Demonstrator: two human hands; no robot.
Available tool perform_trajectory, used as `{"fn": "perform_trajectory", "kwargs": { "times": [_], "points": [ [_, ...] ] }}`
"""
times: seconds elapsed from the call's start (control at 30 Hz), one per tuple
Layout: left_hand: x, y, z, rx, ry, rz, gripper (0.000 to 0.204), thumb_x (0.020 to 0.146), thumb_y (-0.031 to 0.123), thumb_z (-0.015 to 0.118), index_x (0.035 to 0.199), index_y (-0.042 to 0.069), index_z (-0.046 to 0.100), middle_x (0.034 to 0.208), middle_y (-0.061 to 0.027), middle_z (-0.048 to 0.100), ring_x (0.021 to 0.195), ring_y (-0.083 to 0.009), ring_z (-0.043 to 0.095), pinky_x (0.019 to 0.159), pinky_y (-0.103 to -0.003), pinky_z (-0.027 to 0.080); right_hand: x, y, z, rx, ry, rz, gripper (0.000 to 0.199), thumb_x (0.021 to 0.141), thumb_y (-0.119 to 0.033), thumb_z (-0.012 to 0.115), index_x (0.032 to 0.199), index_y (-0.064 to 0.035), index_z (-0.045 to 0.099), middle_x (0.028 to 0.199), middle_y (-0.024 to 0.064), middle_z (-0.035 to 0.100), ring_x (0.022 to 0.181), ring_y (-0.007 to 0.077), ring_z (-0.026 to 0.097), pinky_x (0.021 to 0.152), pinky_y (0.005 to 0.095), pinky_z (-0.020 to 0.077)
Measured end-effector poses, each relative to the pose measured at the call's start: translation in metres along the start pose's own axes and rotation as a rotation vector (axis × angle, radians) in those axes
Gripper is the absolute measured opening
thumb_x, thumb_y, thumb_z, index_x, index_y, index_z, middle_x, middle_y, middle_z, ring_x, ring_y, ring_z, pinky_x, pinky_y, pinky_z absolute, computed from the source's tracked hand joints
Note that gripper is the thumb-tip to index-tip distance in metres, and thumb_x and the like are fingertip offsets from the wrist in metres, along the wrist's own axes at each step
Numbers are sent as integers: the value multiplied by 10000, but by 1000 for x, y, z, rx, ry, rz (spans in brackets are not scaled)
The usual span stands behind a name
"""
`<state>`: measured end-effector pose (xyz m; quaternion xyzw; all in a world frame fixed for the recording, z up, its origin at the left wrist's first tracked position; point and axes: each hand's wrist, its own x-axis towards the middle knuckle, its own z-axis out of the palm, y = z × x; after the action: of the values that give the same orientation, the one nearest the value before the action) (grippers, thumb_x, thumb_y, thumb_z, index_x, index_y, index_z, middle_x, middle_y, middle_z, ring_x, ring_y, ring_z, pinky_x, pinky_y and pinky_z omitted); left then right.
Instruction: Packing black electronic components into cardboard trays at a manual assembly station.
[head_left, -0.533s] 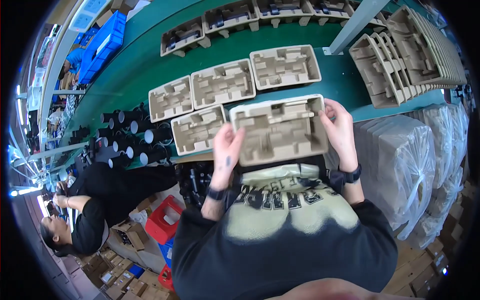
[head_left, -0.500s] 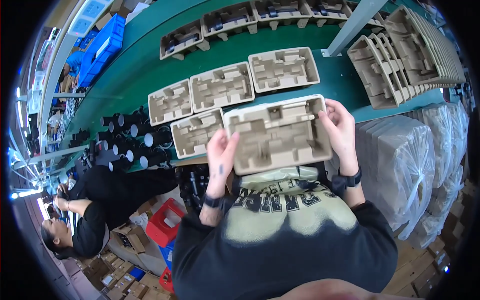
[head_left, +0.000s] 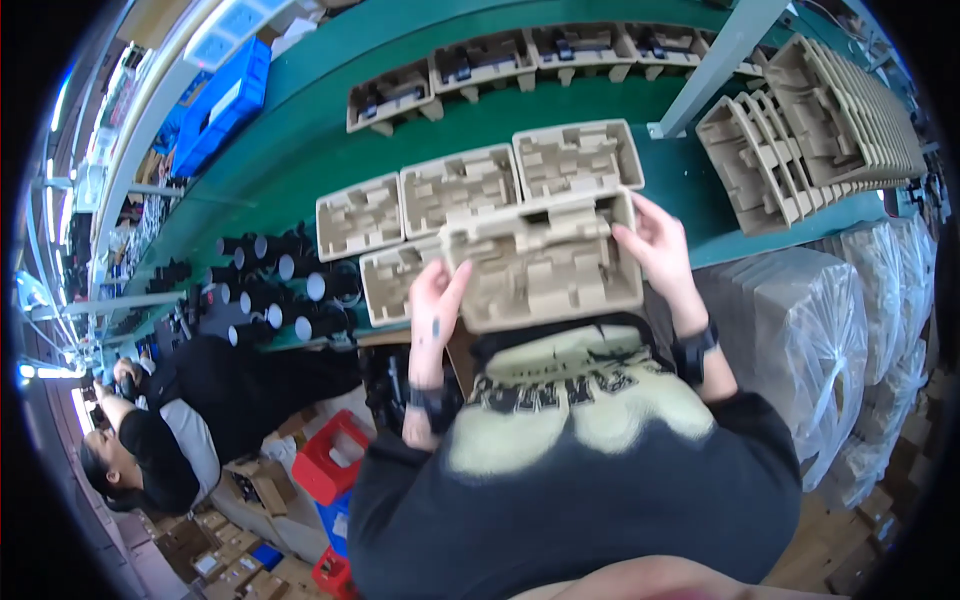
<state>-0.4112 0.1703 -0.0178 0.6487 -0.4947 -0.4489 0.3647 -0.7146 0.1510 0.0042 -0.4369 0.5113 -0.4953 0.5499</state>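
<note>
My left hand (head_left: 437,300) and my right hand (head_left: 655,245) hold a tan molded-pulp tray (head_left: 540,285) by its two short ends, thumbs over the rim. Its shaped hollows face up and look bare. The tray is in front of my chest at the bench's near edge. It partly covers a similar tray (head_left: 393,290) to its left. Just beyond lie three more pulp trays in a row, the left (head_left: 357,220), the middle (head_left: 462,192) and the right (head_left: 578,160), with nothing visible in their hollows.
Along the back of the green bench (head_left: 480,120), trays (head_left: 392,95) hold black parts. A metal post (head_left: 715,70) rises before nested tray stacks (head_left: 850,120) at right. Black cylinders (head_left: 300,268) stand at left, near a seated co-worker (head_left: 150,440). Plastic-wrapped stacks (head_left: 790,330) stand right.
The held tray has moved left and away from me, closer to the trays on the bench, both hands still on it. The whole view has shifted slightly. The co-worker's arms have moved.
</note>
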Motion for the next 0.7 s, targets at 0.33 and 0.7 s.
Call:
{"fn": "perform_trajectory", "kwargs": {
  "times": [0.33,0.7],
  "points": [
    [2,-10,13,-16,31,-19,269,887,277,604,993,32,569,739,-37,593,659,-127,591,576,-268,466,12,-22,-141,-146,343,-129,436,868,-19,590,1296,-6,512,911,-19,610,810,35,551,728,184,451],
    [8,-54,38,548,20,-22,347,803,156,563,1109,-2,525,773,-210,609,725,-407,591,666,-461,474,7,41,-163,-499,443,-149,424,902,-119,595,1305,-22,506,793,-59,489,678,36,387,615,168,350]
  ]
}}
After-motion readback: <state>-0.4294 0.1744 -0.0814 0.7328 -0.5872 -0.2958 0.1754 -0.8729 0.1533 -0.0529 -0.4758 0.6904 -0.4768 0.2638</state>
